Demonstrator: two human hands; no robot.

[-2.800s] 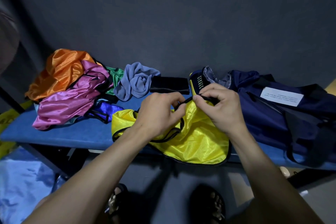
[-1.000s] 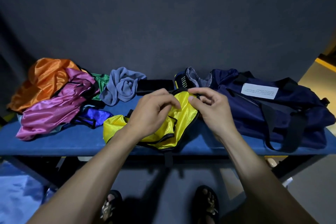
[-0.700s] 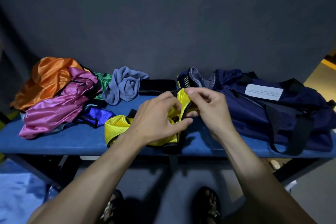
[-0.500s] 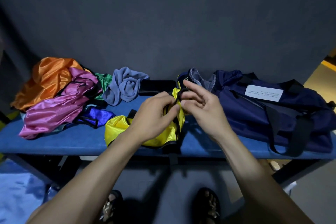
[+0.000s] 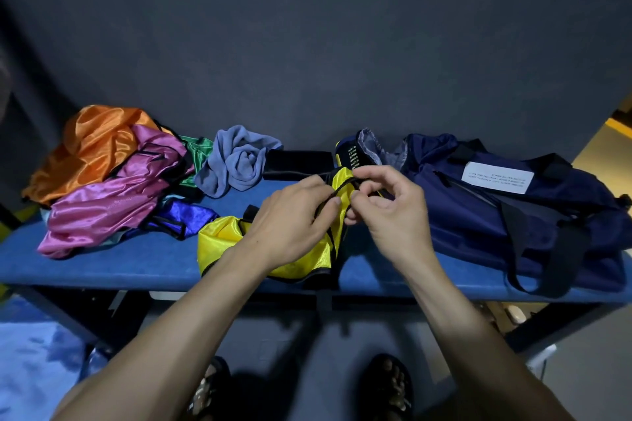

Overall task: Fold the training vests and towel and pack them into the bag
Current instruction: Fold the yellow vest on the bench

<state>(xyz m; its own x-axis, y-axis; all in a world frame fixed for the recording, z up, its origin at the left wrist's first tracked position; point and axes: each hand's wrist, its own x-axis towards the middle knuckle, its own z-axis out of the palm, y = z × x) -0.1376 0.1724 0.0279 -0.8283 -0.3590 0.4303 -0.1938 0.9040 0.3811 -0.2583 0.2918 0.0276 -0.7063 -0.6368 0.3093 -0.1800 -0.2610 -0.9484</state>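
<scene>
Head view: both hands, left hand (image 5: 290,219) and right hand (image 5: 393,212), fingers pinching the yellow vest (image 5: 307,256) on the blue counter (image 5: 136,263); crumpled vests (image 5: 113,181) and grey towel (image 5: 236,161) left, navy bag (image 5: 496,215) right, its contents hidden.

Dim, soft-focus view; wide-angle bowing at edges

Yellow vest (image 5: 301,249) bunched; navy bag (image 5: 478,212) just right
</scene>
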